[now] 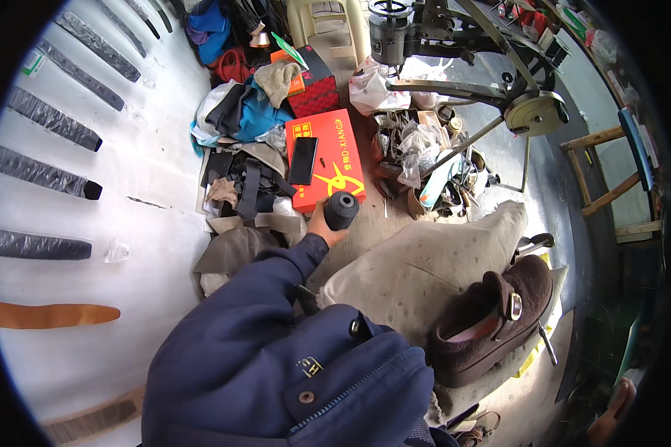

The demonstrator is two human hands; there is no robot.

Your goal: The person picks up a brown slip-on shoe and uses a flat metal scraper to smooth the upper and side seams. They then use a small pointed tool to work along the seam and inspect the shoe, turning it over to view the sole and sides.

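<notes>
My left hand [325, 228] is closed around a spool of black thread [342, 210], its round end with a centre hole turned upward. It is just in front of a red shoebox [341, 153] on which a black phone [303, 161] lies. To the right, a dark brown fuzzy clog [492, 320] with a metal buckle rests on a stained beige cloth [402, 264]. My right hand does not show; my navy jacket [291, 357] fills the lower middle. At the lower right edge is part of a hand [613, 411] with no visible link to my sleeve.
Several wrapped dark strips [52, 119] hang on the white wall panel at left. Clothes and scraps [242, 112] are heaped beside the shoebox. A hand-cranked sewing machine [529, 112] stands at upper right, near a bin of tools and scraps [440, 164] and a wooden stool [611, 160].
</notes>
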